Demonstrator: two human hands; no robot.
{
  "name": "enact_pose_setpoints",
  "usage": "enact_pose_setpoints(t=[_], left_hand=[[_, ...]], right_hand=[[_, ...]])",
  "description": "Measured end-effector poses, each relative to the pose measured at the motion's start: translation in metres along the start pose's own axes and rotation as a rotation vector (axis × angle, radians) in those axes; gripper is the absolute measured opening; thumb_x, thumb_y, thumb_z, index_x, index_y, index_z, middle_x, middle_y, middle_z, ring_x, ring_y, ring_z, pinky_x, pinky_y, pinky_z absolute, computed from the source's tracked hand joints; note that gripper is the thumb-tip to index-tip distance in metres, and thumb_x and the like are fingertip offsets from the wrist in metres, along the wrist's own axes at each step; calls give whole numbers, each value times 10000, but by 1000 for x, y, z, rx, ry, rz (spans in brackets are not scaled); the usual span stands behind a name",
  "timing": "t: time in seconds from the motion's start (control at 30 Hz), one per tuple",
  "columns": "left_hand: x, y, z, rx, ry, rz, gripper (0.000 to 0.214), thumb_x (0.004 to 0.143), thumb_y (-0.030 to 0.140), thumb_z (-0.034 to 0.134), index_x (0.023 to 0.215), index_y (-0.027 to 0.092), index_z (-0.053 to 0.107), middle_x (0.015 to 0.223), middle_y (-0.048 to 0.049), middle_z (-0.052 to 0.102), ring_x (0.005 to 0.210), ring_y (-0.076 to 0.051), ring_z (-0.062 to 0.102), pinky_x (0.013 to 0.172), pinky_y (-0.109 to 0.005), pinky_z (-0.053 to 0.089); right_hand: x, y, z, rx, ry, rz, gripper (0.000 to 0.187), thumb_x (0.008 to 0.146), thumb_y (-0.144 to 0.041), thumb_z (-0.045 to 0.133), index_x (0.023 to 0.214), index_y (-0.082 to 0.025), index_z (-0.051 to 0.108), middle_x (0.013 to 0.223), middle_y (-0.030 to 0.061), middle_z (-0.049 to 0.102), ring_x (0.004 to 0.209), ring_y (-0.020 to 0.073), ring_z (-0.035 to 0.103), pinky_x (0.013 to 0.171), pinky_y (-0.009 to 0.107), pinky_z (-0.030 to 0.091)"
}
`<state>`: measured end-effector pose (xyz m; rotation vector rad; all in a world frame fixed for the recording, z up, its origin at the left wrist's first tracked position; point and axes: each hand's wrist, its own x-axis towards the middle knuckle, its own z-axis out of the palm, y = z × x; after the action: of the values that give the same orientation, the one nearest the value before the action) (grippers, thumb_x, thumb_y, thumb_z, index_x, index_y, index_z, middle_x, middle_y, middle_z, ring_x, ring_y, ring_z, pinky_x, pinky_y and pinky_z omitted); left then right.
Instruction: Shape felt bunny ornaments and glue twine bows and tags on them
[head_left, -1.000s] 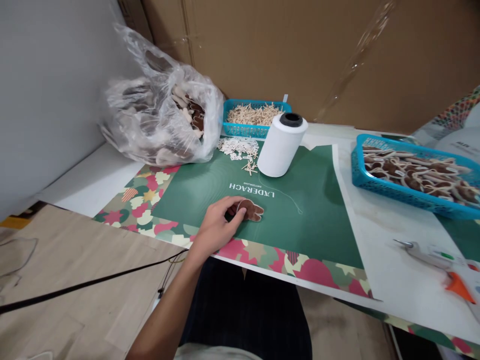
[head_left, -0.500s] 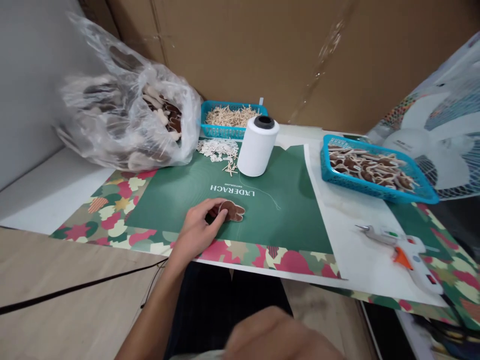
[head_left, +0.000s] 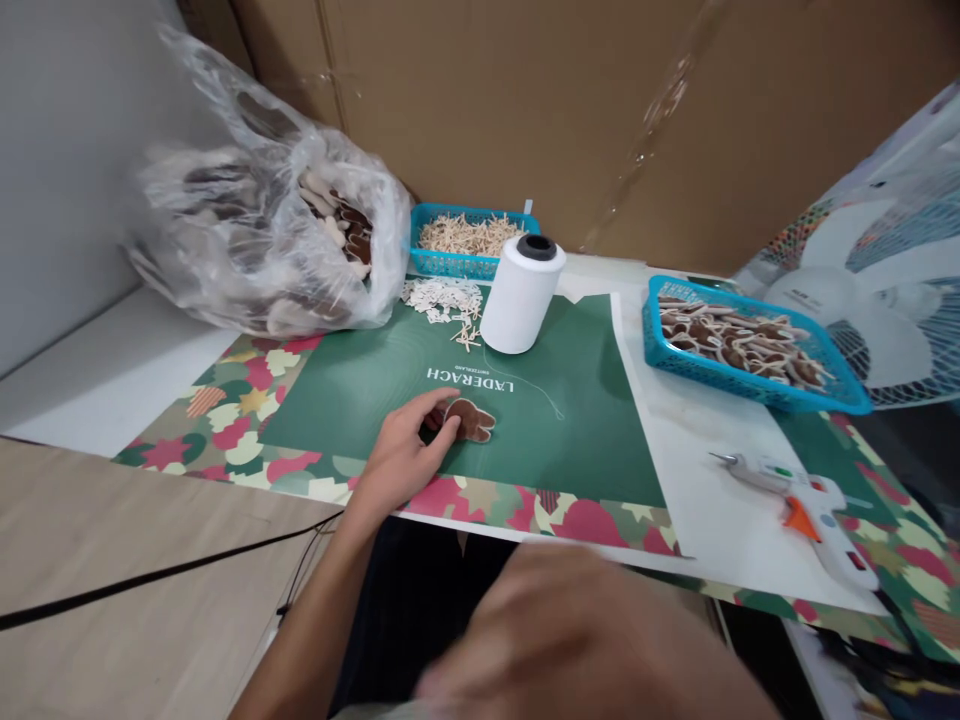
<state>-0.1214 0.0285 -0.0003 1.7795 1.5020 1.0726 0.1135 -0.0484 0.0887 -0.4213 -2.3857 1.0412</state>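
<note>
Between the thumb and fingers of my left hand point(head_left: 411, 450) is a small brown bunny-shaped felt piece point(head_left: 472, 421) with a pale edge, its ears pointing right. It is held low over the green printed sheet point(head_left: 570, 440). My right hand point(head_left: 555, 640) is large and blurred at the bottom, in front of my lap; its fingers are smeared by motion. Behind the felt piece stands a white thread cone point(head_left: 521, 300), a loose thread trailing from it. Beside the cone lie small white cut pieces point(head_left: 442, 297) and a few little beige bows point(head_left: 466, 334).
A clear plastic bag point(head_left: 277, 230) of brown and cream felt pieces sits at the left. One blue basket point(head_left: 431, 262) holds small beige bows; another blue basket point(head_left: 712, 375) holds brown pieces. A glue gun point(head_left: 810, 510) lies at the right, near a white fan point(head_left: 847, 280).
My right hand has risen from the bottom edge and shows larger. My left hand still holds the felt piece in about the same place; the view has shifted slightly.
</note>
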Motion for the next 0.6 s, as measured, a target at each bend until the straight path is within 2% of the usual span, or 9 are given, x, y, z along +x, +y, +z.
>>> enact_pose_setpoints(t=[0.1, 0.13, 0.17, 0.2, 0.27, 0.33, 0.43, 0.5, 0.6], left_hand=[[0, 1, 0, -69, -17, 21, 208, 992, 289, 590, 1158, 227, 700, 976, -25, 776, 806, -171, 700, 798, -327, 560], [0, 1, -1, -70, -19, 31, 184, 989, 271, 586, 1128, 227, 699, 954, -18, 763, 791, -164, 689, 776, -314, 552], [0, 1, -1, -58, -13, 39, 173, 982, 258, 589, 1114, 225, 696, 927, -12, 746, 768, -158, 674, 749, -304, 543], [0, 1, -1, -36, 4, 44, 179, 972, 249, 596, 1121, 221, 690, 902, -8, 726, 739, -153, 652, 722, -297, 532], [1, 0, 0, 9, 48, 65, 232, 959, 240, 603, 1178, 211, 675, 894, -7, 689, 698, -143, 609, 691, -291, 520], [1, -2, 0, 42, 69, 112, 248, 960, 235, 596, 1192, 206, 680, 976, -28, 678, 722, -140, 601, 718, -296, 529], [1, -3, 2, 85, 37, 168, 177, 970, 233, 579, 1070, 208, 723, 1126, -63, 677, 869, -165, 646, 823, -320, 546], [1, -2, 3, 92, -1, 156, 170, 977, 237, 568, 1024, 211, 729, 1133, -66, 689, 959, -191, 663, 896, -345, 547], [3, 2, -1, 101, -80, 132, 194, 967, 235, 550, 1062, 214, 717, 1105, -65, 674, 1007, -214, 659, 948, -372, 543]], right_hand=[[2, 52, -31, -353, 370, 507, 303, 1064, -477, 511, 1203, -350, 749, 1135, 60, 807, 1079, 284, 753, 913, 457, 620], [-1, 70, -40, -520, 440, 650, 325, 1069, -458, 487, 1221, -329, 743, 1193, 94, 787, 1149, 329, 724, 949, 520, 603], [-4, 86, -47, -655, 431, 753, 350, 1067, -437, 470, 1257, -292, 726, 1267, 130, 755, 1195, 375, 697, 974, 584, 581], [-6, 99, -52, -688, 412, 778, 355, 1039, -418, 522, 1279, -239, 714, 1308, 168, 729, 1187, 414, 689, 960, 619, 577], [-6, 116, -52, -738, 357, 724, 372, 1011, -393, 567, 1289, -181, 694, 1319, 192, 704, 1164, 414, 682, 958, 610, 576], [1, 120, -41, -698, 297, 538, 349, 1024, -362, 562, 1290, -170, 683, 1288, 172, 699, 1157, 354, 676, 989, 542, 570], [18, 117, -15, -560, 200, 262, 315, 1062, -314, 527, 1326, -204, 657, 1307, 127, 686, 1190, 266, 646, 1018, 438, 535], [27, 117, -2, -527, 150, 210, 304, 1065, -306, 534, 1333, -228, 652, 1340, 109, 680, 1197, 254, 630, 993, 424, 514], [32, 122, 5, -517, 131, 262, 281, 1061, -311, 547, 1301, -243, 676, 1352, 99, 684, 1184, 261, 619, 961, 433, 481]])
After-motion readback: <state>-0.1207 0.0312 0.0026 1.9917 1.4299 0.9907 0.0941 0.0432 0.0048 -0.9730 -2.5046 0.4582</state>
